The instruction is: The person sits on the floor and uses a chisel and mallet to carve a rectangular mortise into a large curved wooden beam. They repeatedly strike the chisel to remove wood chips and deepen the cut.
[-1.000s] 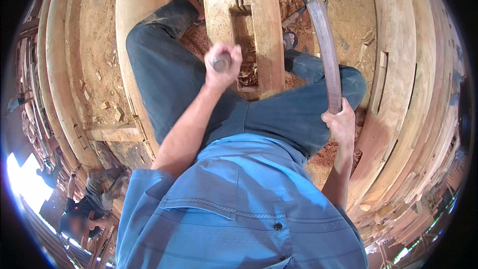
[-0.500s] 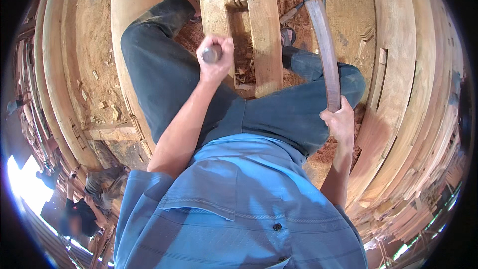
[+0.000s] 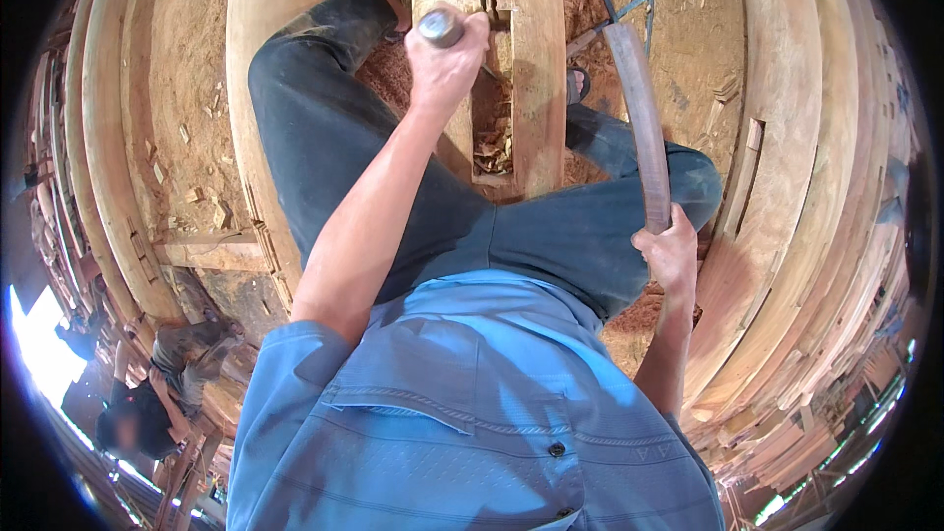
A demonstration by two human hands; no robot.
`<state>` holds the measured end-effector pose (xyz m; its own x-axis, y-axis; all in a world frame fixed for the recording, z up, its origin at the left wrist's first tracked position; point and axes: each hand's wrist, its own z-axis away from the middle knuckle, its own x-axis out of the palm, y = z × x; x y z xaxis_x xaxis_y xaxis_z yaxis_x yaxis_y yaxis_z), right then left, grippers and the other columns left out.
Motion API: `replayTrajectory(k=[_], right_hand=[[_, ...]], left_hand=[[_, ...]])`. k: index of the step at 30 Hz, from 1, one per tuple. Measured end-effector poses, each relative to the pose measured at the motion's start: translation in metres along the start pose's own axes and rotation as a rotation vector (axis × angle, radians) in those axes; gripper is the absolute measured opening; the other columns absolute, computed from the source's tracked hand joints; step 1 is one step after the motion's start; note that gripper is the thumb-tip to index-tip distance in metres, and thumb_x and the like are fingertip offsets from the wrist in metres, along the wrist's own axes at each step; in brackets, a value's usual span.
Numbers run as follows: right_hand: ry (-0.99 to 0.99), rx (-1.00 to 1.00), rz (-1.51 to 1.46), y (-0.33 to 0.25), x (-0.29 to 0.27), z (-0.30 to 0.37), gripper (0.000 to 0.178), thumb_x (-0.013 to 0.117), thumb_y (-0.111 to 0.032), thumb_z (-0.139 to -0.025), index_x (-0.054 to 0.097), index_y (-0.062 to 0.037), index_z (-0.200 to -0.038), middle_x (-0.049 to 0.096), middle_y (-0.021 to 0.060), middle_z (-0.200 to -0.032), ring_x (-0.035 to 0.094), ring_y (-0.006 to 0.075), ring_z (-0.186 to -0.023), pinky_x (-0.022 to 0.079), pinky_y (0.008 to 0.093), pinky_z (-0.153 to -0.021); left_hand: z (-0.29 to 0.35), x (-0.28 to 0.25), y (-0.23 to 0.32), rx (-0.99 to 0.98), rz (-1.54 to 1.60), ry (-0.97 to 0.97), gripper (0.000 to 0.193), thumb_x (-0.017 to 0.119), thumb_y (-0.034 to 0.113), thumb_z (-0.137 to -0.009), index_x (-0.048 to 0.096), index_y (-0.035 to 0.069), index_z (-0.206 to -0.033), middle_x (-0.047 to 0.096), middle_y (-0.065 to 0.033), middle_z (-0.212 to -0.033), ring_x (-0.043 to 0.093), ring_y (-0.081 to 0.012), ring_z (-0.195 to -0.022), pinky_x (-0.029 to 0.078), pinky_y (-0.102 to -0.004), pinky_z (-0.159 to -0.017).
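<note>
Several long curved timbers fill the ground on both sides, pale and rough, with wood chips scattered over the sawdust between them. One squared beam runs up the middle between the person's knees, and a long slot cut into its top holds loose shavings. Dark trousers and a blue shirt take up the lower centre. At the lower left another person crouches among the planks.

The right hand is wrapped shut round the lower end of a long wooden-handled adze, which rises from the fist, its metal head near the beam's right side. The left hand is clenched around a chisel; only the rounded metal butt shows above the fist, directly over the beam's slot.
</note>
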<state>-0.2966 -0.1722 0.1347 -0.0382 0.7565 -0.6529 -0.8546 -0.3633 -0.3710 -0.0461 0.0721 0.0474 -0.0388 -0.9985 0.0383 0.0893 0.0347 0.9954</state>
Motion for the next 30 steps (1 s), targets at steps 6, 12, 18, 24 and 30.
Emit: replayTrajectory(k=[6, 12, 18, 24, 30], right_hand=[[0.124, -0.154, 0.013, -0.028, -0.003, 0.012, 0.046, 0.072, -0.014, -0.066, 0.060, 0.0021, -0.108, 0.062, 0.0128, -0.077, 0.062, 0.0198, -0.074, 0.052, 0.0328, -0.074], [0.507, -0.488, -0.265, -0.114, -0.058, 0.031, 0.039, 0.080, -0.017, -0.072, 0.065, -0.0015, -0.104, 0.064, 0.0056, -0.077, 0.062, 0.0161, -0.071, 0.051, 0.0323, -0.070], [0.515, -1.234, -0.781, -0.254, -0.145, 0.021, 0.020, 0.062, -0.020, -0.093, 0.070, -0.0017, -0.089, 0.064, 0.0070, -0.075, 0.062, 0.0132, -0.067, 0.050, 0.0278, -0.063], [0.268, -0.771, 0.453, -0.239, -0.042, -0.032, 0.020, 0.068, -0.012, -0.083, 0.064, -0.0001, -0.099, 0.072, 0.0180, -0.085, 0.071, 0.0295, -0.077, 0.056, 0.0419, -0.072], [0.089, -0.518, 0.435, -0.176, -0.026, -0.043, 0.040, 0.069, -0.012, -0.073, 0.061, 0.0054, -0.108, 0.070, 0.0267, -0.094, 0.070, 0.0394, -0.091, 0.054, 0.0446, -0.081]], left_hand=[[-0.023, 0.028, -0.022, 0.139, -0.196, -0.042, 0.020, 0.072, 0.014, -0.088, 0.060, 0.006, -0.074, 0.062, -0.0002, -0.064, 0.058, -0.0068, -0.057, 0.047, -0.0266, -0.053], [-0.041, 0.031, -0.021, 0.020, -0.257, -0.025, 0.020, 0.068, 0.018, -0.086, 0.059, 0.006, -0.073, 0.060, -0.0005, -0.064, 0.057, -0.0091, -0.059, 0.047, -0.0304, -0.054], [-0.051, 0.041, -0.007, -0.077, -0.205, -0.077, 0.015, 0.064, 0.017, -0.081, 0.060, 0.004, -0.076, 0.060, -0.0026, -0.063, 0.056, -0.0121, -0.056, 0.048, -0.0332, -0.054], [-0.062, 0.039, -0.009, -0.078, -0.299, -0.111, 0.014, 0.065, 0.018, -0.081, 0.062, 0.004, -0.084, 0.061, -0.0036, -0.068, 0.058, -0.0127, -0.061, 0.049, -0.0338, -0.056], [-0.056, 0.043, -0.007, -0.285, -0.259, -0.173, 0.018, 0.065, 0.018, -0.081, 0.064, 0.002, -0.091, 0.068, -0.0105, -0.077, 0.065, -0.0208, -0.071, 0.053, -0.0406, -0.067]])
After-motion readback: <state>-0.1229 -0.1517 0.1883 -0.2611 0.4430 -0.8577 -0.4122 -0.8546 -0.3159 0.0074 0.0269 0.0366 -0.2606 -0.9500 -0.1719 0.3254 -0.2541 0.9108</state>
